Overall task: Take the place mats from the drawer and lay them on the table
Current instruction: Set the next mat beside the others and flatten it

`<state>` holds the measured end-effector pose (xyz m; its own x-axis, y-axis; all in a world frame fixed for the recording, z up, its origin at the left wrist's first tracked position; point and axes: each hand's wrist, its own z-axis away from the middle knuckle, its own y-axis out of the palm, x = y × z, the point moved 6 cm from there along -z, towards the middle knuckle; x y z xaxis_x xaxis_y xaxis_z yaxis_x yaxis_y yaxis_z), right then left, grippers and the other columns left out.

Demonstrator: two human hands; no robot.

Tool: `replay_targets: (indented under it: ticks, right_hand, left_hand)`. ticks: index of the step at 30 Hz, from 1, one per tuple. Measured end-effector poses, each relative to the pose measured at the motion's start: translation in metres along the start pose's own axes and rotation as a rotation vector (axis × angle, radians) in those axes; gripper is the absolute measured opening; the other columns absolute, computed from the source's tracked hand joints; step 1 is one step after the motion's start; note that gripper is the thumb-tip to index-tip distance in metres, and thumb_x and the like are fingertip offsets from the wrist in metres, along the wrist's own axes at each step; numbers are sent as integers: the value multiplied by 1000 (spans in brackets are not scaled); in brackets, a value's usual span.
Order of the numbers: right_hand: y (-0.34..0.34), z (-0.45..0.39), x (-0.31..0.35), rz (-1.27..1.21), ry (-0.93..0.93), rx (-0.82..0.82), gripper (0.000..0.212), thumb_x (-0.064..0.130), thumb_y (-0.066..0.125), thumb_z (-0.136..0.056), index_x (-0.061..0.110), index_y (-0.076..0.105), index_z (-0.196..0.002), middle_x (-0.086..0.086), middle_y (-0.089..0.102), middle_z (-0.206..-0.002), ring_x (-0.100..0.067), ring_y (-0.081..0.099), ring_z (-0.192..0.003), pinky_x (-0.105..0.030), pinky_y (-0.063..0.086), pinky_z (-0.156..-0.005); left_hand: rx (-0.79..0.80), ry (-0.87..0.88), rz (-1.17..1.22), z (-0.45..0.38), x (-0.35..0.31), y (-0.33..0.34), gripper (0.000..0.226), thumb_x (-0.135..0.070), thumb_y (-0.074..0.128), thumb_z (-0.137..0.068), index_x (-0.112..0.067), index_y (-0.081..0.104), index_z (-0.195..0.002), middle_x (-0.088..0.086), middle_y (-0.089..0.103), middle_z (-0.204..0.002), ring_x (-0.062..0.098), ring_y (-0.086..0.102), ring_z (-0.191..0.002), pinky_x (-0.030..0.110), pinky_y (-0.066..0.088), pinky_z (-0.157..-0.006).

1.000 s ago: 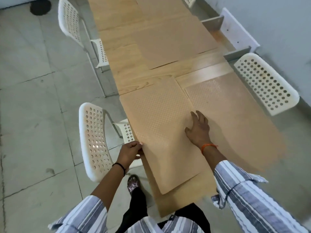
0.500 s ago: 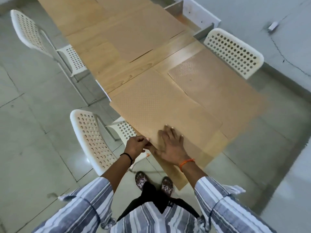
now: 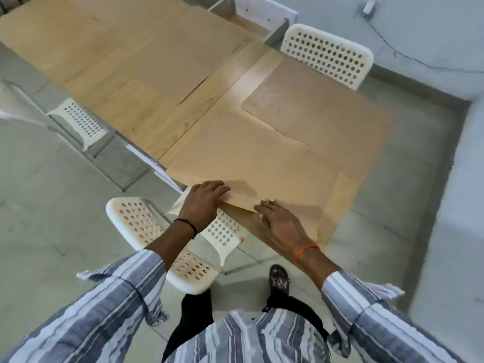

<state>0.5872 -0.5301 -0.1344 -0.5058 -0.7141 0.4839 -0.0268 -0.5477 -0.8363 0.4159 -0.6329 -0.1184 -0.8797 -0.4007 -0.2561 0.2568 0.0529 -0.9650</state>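
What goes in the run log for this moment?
step: laying near place mat | left hand: on its near corner | right hand: flat beside corner | mat: on table | drawer: open

Both arms reach forward in striped sleeves. Left hand lies palm down, fingers loosely bent; right hand flat, fingers straight.

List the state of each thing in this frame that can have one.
Near place mat: flat on the table, near corner past the edge.
Right place mat: lying flat.
Far place mats: lying flat.
Drawer: open.
Left hand: fingers flat on the near mat's corner.
Right hand: fingers spread, pressing that mat.
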Motion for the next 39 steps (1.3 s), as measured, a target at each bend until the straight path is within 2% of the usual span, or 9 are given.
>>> replay_targets:
  ticks: [2,4,7,11,15,24,30,33,39]
  right_hand:
    - [4,6,-3,-31,60,-36,38,19,41,-100,17,59,-133,-10,52,-145,-28,43,-139,-50,41,-109]
    - [14,13,-6,-88,176,-97,42,27,37,-99,22,60,-133,-6,51,-146,-25,42,-140,-52,40,-108]
    - [24,22,0,-100,298,-135,39,23,43,-102,27,53,-139,3,41,-153,-18,30,-147,-51,31,-114]
    - [31,33,13,-172,435,-191,39,18,44,-102,27,53,-139,9,35,-156,-13,23,-149,-48,20,-118]
    - [35,47,16,-206,511,-216,40,14,46,-100,28,56,-136,12,38,-154,-10,26,-147,-47,23,-118]
    - [38,66,13,-196,584,-255,39,10,47,-100,25,61,-132,8,38,-155,-15,26,-148,-49,23,-116]
    - [37,69,10,-211,582,-286,31,18,49,-101,19,64,-128,2,39,-155,-19,27,-148,-49,22,-116]
    - [39,68,8,-203,572,-212,35,18,54,-99,18,59,-134,1,33,-158,-19,24,-149,-50,20,-117]
    - [37,63,-1,-183,558,-172,49,18,71,-87,16,58,-134,-2,38,-156,-20,32,-145,-43,32,-115]
  left_hand:
    - [48,115,39,-4,4,3,34,-3,60,-89,-20,69,-117,4,63,-130,28,58,-119,41,45,-96]
    - [60,221,71,-8,9,-1,31,-2,62,-87,-18,73,-111,4,67,-125,28,63,-113,40,51,-89]
    - [108,333,62,-14,13,-5,30,-4,63,-87,-20,74,-110,1,67,-124,27,64,-110,36,54,-79]
    - [218,373,53,-16,18,0,33,-9,55,-93,-24,70,-118,-5,59,-136,22,56,-122,34,51,-86]
    - [310,366,43,-22,13,3,34,-16,49,-97,-32,68,-120,-14,54,-140,13,49,-130,30,48,-92]
    - [442,416,-68,-23,4,12,33,-26,52,-97,-38,63,-125,-10,32,-156,16,27,-145,37,37,-106]
    - [449,403,-58,-32,5,10,40,-32,62,-91,-39,58,-130,-15,34,-154,13,31,-143,33,40,-105]
    - [438,408,-73,-34,5,9,52,-35,67,-87,-37,53,-136,-16,37,-153,12,34,-141,31,41,-104]
    - [457,363,-120,-35,1,5,65,-35,74,-80,-38,48,-140,-14,32,-156,14,35,-139,34,42,-103]
